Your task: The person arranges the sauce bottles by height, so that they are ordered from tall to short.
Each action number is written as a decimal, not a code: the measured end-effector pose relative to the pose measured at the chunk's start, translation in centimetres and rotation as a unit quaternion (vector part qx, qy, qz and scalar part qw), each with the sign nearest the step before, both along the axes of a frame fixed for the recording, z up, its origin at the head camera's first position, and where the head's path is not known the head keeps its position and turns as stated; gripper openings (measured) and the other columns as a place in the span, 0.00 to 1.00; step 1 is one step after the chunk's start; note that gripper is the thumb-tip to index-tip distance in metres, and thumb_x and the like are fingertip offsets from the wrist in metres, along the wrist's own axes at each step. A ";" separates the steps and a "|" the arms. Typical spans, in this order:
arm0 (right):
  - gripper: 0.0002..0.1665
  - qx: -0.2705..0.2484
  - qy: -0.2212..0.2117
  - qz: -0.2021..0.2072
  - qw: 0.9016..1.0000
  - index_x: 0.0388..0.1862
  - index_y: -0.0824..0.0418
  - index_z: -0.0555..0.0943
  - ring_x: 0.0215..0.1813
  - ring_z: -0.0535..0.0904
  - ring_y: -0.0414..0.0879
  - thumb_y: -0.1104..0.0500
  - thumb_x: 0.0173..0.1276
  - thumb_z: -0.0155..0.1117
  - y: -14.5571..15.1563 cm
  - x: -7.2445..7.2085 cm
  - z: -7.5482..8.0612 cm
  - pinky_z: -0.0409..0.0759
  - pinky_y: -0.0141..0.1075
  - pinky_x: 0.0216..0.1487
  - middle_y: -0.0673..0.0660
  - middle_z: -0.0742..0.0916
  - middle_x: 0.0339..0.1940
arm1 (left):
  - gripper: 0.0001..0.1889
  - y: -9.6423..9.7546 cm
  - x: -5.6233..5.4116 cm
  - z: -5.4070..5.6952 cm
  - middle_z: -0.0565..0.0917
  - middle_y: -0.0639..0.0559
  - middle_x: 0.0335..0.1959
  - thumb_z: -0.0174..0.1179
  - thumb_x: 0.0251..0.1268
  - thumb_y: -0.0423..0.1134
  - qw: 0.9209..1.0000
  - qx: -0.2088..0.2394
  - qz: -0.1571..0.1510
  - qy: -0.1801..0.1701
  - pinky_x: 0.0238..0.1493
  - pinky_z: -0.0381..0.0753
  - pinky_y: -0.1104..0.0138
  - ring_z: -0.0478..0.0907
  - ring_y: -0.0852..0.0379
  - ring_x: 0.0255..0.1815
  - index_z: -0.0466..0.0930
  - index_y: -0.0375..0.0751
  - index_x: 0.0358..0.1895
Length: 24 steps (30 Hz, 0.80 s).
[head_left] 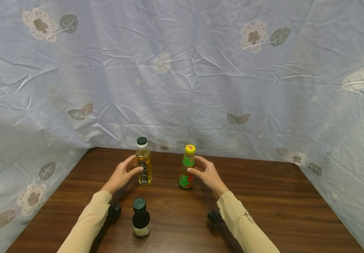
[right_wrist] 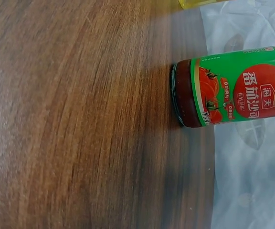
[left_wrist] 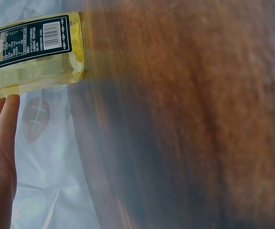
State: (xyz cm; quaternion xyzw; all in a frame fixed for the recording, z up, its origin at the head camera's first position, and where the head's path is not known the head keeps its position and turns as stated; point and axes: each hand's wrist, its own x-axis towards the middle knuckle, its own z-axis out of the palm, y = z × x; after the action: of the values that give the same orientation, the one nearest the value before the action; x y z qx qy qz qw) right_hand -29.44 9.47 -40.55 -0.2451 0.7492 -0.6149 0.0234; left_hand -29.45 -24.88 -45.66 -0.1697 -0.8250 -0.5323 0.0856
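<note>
In the head view, my left hand holds a clear bottle of yellow cooking oil with a dark green cap, thumb in front and fingers behind. The bottle stands upright toward the back of the table. To its right my right hand grips a ketchup bottle with a yellow cap and green labels. Its thumb lies across the bottle's side. The left wrist view shows fingers against the oil bottle. The ketchup bottle's tomato label fills the right of the right wrist view.
A small dark bottle with a green cap stands nearer me, just right of my left forearm. The brown wooden table ends at a pale blue floral curtain behind and at both sides.
</note>
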 end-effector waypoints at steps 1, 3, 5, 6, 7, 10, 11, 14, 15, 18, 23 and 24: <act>0.30 0.001 0.000 -0.001 1.000 0.66 0.72 0.71 0.62 0.75 0.64 0.70 0.66 0.66 0.0 0.0 -0.1 0.74 0.45 0.63 0.69 0.80 0.59 | 0.30 0.0 0.0 0.0 0.76 0.33 0.62 0.63 0.68 0.40 1.000 0.003 0.000 -0.003 0.57 0.75 0.44 0.74 0.37 0.62 0.65 0.39 0.71; 0.30 -0.003 -0.005 -0.004 1.000 0.66 0.71 0.70 0.62 0.75 0.63 0.70 0.66 0.66 0.1 -0.3 -0.5 0.73 0.45 0.64 0.68 0.80 0.60 | 0.30 0.0 0.0 0.0 0.76 0.34 0.62 0.63 0.69 0.40 1.000 0.002 -0.002 -0.002 0.57 0.75 0.44 0.74 0.37 0.62 0.65 0.39 0.71; 0.31 -0.011 -0.009 -0.007 1.000 0.67 0.69 0.70 0.63 0.74 0.62 0.69 0.66 0.66 0.2 -0.7 -1.1 0.72 0.44 0.65 0.67 0.79 0.61 | 0.30 0.1 0.0 0.0 0.76 0.33 0.62 0.63 0.69 0.40 1.000 0.001 -0.003 -0.003 0.58 0.75 0.44 0.74 0.37 0.62 0.64 0.39 0.72; 0.31 -0.016 -0.008 -0.007 1.000 0.68 0.68 0.70 0.64 0.74 0.62 0.69 0.66 0.66 0.3 -0.8 -1.3 0.72 0.45 0.66 0.67 0.79 0.62 | 0.30 0.1 0.0 0.0 0.76 0.34 0.62 0.63 0.69 0.40 1.000 -0.001 -0.001 -0.004 0.58 0.75 0.44 0.73 0.37 0.62 0.64 0.39 0.72; 0.32 -0.022 -0.007 -0.008 1.000 0.68 0.67 0.70 0.64 0.74 0.61 0.68 0.66 0.67 0.4 -1.0 -1.6 0.71 0.45 0.66 0.67 0.78 0.62 | 0.30 0.0 0.0 0.0 0.76 0.34 0.62 0.63 0.69 0.40 1.000 -0.002 0.002 -0.005 0.58 0.75 0.44 0.73 0.37 0.62 0.65 0.39 0.71; 0.32 -0.039 0.012 -0.006 0.999 0.68 0.66 0.70 0.65 0.73 0.60 0.67 0.66 0.68 0.8 -1.2 -1.9 0.71 0.45 0.66 0.66 0.78 0.63 | 0.30 0.0 0.1 0.0 0.76 0.33 0.62 0.62 0.69 0.41 1.000 -0.008 0.007 -0.004 0.58 0.75 0.44 0.73 0.36 0.62 0.64 0.38 0.71; 0.32 -0.041 0.022 -0.005 0.999 0.68 0.66 0.70 0.65 0.73 0.61 0.67 0.65 0.68 0.9 -1.2 -1.9 0.71 0.47 0.66 0.66 0.77 0.64 | 0.31 0.0 0.1 0.0 0.76 0.33 0.62 0.63 0.69 0.41 1.000 -0.008 0.009 -0.006 0.58 0.74 0.44 0.73 0.36 0.62 0.65 0.38 0.71; 0.32 -0.047 0.051 -0.004 0.998 0.67 0.68 0.71 0.64 0.73 0.62 0.68 0.65 0.68 1.6 -1.1 -1.7 0.71 0.47 0.66 0.66 0.77 0.64 | 0.31 0.0 0.0 0.0 0.75 0.33 0.62 0.62 0.69 0.42 1.000 -0.007 0.009 -0.012 0.58 0.74 0.44 0.72 0.36 0.63 0.64 0.39 0.72; 0.32 -0.047 0.059 -0.004 0.997 0.67 0.69 0.71 0.64 0.73 0.62 0.68 0.65 0.68 1.8 -1.0 -1.7 0.71 0.48 0.66 0.66 0.77 0.64 | 0.31 0.0 0.0 0.0 0.75 0.33 0.63 0.62 0.69 0.42 1.000 -0.006 0.009 -0.014 0.59 0.74 0.44 0.72 0.36 0.63 0.64 0.40 0.72; 0.31 -0.045 0.078 -0.003 0.996 0.67 0.70 0.70 0.65 0.73 0.64 0.69 0.65 0.68 2.6 -0.6 -1.5 0.71 0.48 0.65 0.66 0.77 0.64 | 0.31 0.0 -0.1 0.0 0.75 0.34 0.63 0.63 0.69 0.42 1.000 -0.001 0.007 -0.017 0.59 0.74 0.44 0.72 0.37 0.63 0.64 0.41 0.72; 0.32 -0.049 0.101 -0.001 0.994 0.66 0.71 0.70 0.64 0.71 0.67 0.71 0.64 0.67 3.7 0.4 -1.1 0.71 0.51 0.65 0.67 0.76 0.64 | 0.31 0.0 0.0 0.0 0.76 0.34 0.62 0.63 0.69 0.42 1.000 0.001 0.004 -0.014 0.58 0.75 0.44 0.73 0.37 0.63 0.65 0.41 0.72; 0.32 -0.050 0.104 -0.001 0.993 0.66 0.71 0.70 0.64 0.71 0.67 0.72 0.63 0.67 3.8 0.6 -1.0 0.71 0.52 0.65 0.67 0.76 0.64 | 0.31 0.0 0.0 0.0 0.76 0.34 0.62 0.63 0.69 0.42 1.000 0.002 0.003 -0.014 0.58 0.75 0.44 0.73 0.37 0.63 0.65 0.41 0.72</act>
State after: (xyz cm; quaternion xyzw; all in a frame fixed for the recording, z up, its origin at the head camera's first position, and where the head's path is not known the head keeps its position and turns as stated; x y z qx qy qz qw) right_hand -28.84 13.28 -41.57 -0.3080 0.7159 -0.6230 -0.0674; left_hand -29.44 -24.86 -45.63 -0.1596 -0.8255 -0.5359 0.0763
